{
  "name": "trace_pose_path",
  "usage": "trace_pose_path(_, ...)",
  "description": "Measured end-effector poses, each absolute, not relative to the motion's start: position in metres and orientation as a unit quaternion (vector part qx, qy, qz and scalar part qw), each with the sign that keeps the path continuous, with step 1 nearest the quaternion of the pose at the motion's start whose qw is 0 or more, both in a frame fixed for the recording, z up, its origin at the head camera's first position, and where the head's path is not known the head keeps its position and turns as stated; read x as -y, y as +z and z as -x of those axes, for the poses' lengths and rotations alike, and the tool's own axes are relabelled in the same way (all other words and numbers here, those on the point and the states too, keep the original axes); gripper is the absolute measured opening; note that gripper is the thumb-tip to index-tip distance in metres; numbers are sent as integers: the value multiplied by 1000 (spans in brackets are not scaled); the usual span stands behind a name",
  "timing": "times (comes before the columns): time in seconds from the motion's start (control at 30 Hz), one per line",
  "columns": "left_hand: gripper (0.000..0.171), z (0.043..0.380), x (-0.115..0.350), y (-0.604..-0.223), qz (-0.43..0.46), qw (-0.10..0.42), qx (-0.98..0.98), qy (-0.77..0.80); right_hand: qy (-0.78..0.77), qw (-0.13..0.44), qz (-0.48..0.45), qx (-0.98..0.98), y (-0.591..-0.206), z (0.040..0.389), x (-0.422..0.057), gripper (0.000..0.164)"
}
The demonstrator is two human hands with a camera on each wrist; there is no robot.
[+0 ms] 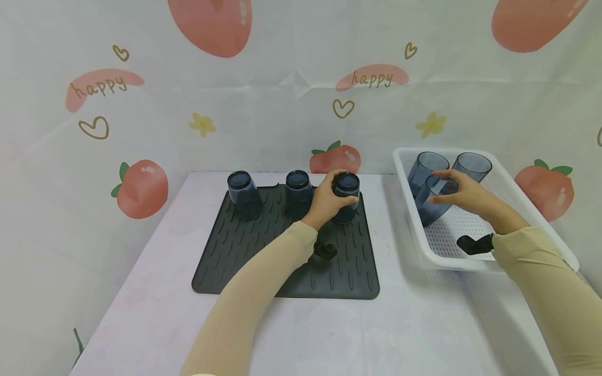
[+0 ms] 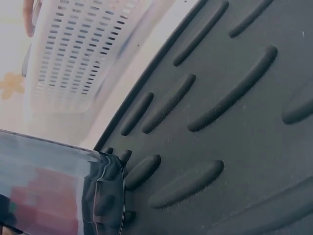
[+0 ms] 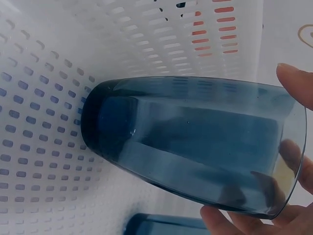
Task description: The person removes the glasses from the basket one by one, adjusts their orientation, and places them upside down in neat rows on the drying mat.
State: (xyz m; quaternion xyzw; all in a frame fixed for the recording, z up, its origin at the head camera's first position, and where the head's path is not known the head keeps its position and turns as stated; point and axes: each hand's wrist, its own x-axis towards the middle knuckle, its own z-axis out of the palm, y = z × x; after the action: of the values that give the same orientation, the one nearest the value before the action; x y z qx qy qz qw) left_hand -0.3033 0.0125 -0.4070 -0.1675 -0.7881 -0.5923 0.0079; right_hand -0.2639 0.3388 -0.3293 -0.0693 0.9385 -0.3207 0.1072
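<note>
My left hand [image 1: 329, 197] grips a blue drinking glass [image 1: 347, 206] that stands upside down at the right end of a row on the black ribbed drying mat [image 1: 282, 284]. In the left wrist view, the rim of this glass [image 2: 54, 181] is down on the mat. Two more upturned glasses, one in the middle [image 1: 298, 196] and one at the left [image 1: 244, 196], stand on the same mat. Over the white basket, my right hand [image 1: 463, 196] holds another blue glass [image 3: 195, 142] near its rim, thumb on one side and fingers on the other. That glass tilts, mouth up, inside the basket.
The white perforated basket [image 1: 425, 250] stands right of the mat on the white table [image 1: 329, 339]. Behind the held glass, two more glasses, one at the left [image 1: 425, 164] and one at the right [image 1: 472, 164], lean in it. A fruit-print cloth [image 1: 282, 120] hangs behind.
</note>
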Motion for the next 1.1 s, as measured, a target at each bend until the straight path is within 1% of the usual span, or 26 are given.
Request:
trace_pose_path(0.17, 74, 301, -12, -404, 165, 5, 790, -590, -326, 111, 72, -936, -328, 262, -338, 82)
trace_pose_path(0.53, 75, 301, -12, -401, 164, -1, 790, -591, -312, 108, 77, -941, -330, 265, -340, 87)
trace_pose_path(0.8, 75, 300, -11, -400, 162, -7, 789, -592, -307, 107, 77, -942, -330, 264, -339, 87)
trace_pose_path(1.1, 74, 298, -11, -398, 159, -7, 792, -590, -306, 93, 71, -945, -329, 263, -339, 86)
